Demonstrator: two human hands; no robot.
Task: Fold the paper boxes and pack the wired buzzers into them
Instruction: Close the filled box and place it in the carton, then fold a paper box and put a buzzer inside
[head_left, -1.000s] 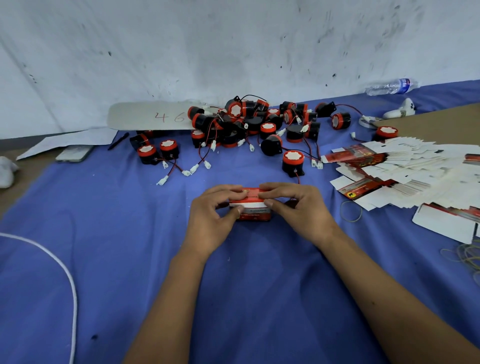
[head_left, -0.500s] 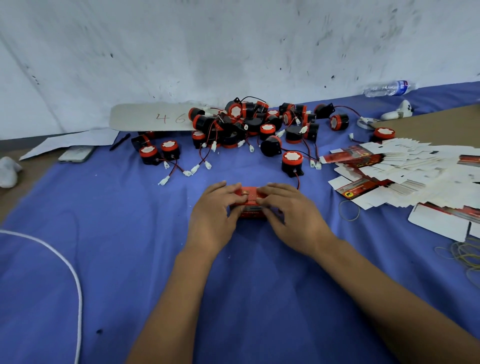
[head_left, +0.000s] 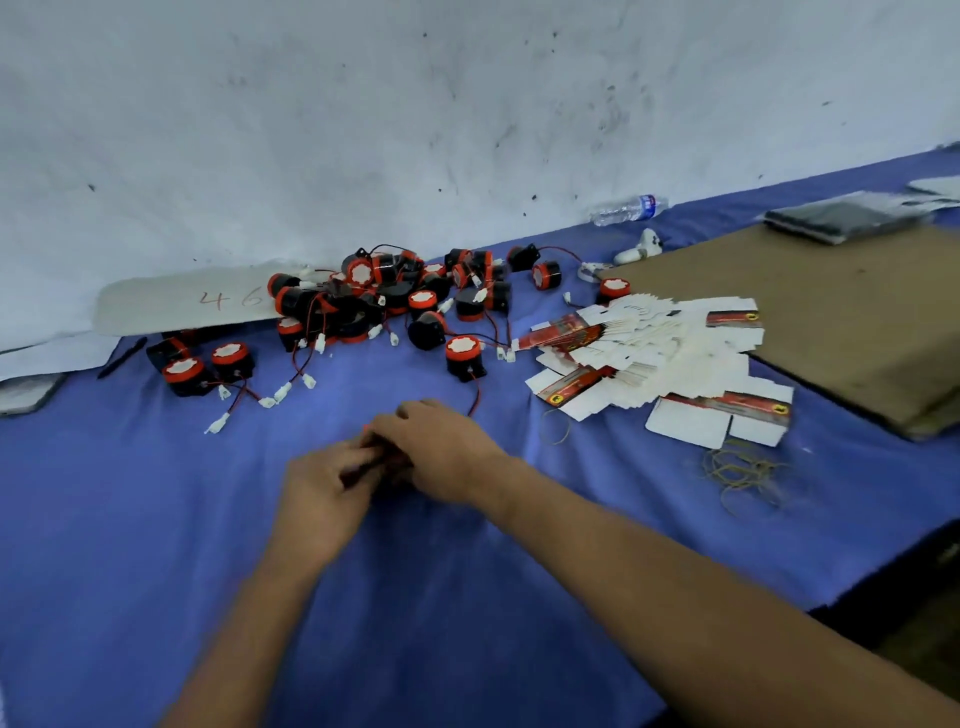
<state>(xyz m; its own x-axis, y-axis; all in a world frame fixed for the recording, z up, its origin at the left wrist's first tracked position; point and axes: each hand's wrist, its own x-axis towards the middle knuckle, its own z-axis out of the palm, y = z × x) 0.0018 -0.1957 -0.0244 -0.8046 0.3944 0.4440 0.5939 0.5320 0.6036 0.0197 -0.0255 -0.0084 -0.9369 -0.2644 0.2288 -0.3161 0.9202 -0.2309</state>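
My left hand (head_left: 327, 483) and my right hand (head_left: 441, 452) meet over a small red paper box (head_left: 382, 462) on the blue cloth, fingers curled round it. The hands hide almost all of the box and the frame is blurred there. A pile of black-and-red wired buzzers (head_left: 395, 296) lies beyond the hands near the wall. One single buzzer (head_left: 464, 357) stands closest, its red wire running towards my right hand. Flat unfolded paper boxes (head_left: 649, 353) fan out to the right.
A brown cardboard sheet (head_left: 810, 312) lies at the right, with a dark packet (head_left: 841, 221) behind it. Rubber bands (head_left: 743, 467) are scattered near the flat boxes. A water bottle (head_left: 626, 209) lies by the wall. A white board marked 46 (head_left: 192, 304), a pen (head_left: 122, 357) and a phone (head_left: 26, 392) sit at the left.
The view has swung to the right, so the hands now sit left of centre. My hands have closed more tightly over the red box, which is now almost fully hidden.
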